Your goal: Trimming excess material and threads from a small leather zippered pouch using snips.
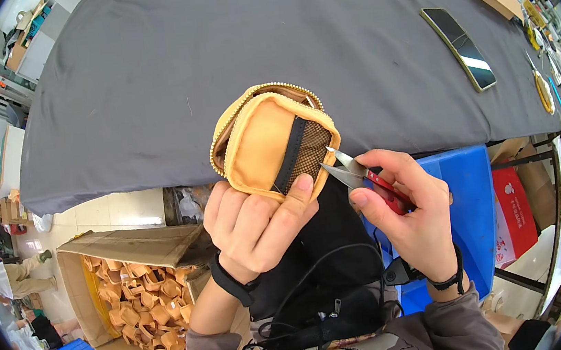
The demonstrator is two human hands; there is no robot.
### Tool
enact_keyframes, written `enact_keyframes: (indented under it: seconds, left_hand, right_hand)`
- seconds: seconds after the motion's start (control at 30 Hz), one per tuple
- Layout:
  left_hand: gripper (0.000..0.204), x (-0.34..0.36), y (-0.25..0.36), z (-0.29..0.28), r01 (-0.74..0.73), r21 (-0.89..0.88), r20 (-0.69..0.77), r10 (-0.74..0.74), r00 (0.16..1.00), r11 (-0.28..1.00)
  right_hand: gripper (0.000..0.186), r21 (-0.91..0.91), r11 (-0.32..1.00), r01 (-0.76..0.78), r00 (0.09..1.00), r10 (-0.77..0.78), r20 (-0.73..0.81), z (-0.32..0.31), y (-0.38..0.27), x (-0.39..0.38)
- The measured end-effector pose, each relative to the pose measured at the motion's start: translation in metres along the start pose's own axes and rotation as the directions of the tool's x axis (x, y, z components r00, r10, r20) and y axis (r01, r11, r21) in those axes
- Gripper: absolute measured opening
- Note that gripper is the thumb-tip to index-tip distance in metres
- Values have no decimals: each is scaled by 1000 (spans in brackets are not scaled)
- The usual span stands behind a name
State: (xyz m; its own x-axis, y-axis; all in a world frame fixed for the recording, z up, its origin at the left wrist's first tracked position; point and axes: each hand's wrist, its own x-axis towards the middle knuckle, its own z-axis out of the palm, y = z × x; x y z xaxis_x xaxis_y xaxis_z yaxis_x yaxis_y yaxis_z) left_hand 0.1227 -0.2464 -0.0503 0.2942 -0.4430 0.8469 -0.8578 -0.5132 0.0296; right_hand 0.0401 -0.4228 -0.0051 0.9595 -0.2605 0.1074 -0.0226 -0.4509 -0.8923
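Unzipped yellow pouch point(258, 148), red-handled snips point(369, 178)

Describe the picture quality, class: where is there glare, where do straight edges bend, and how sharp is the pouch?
Head view: a pale glare band crosses the phone; head view: the grey cloth bows along its edges, and the corners go black; head view: the pouch looks fairly sharp, its mesh distinguishable.

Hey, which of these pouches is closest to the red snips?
The yellow pouch in the left hand, its mesh pocket beside the red snips; the other pouches lie heaped in the cardboard box.
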Motion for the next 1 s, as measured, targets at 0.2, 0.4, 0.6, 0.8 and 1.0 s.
enact_keyframes:
  seconds: [0.2,0.4,0.6,0.8,1.0]
  left_hand:
    - [30,-1,3,-4,12,-5,-3,-12,1000,1000]
    - [30,-2,3,-2,-7,-20,8,7,1000,1000]
    - [31,-2,4,-2,-9,-21,9,9,1000,1000]
    - [30,-5,6,-1,-3,-15,-6,3,1000,1000]
    - [31,-7,6,0,0,-16,-13,0,1000,1000]
  right_hand:
    - [30,42,999,-33,999,33,-19,1,-2,-6]
    - [28,14,999,-39,999,39,-14,-6,-5,-4]
    - [27,-121,988,98,994,-104,-37,-7,1,-3]
    - [27,-34,999,10,1000,-11,-22,-7,1,-5]
    - [26,-21,1000,-1,1000,1,-18,-7,2,-4]
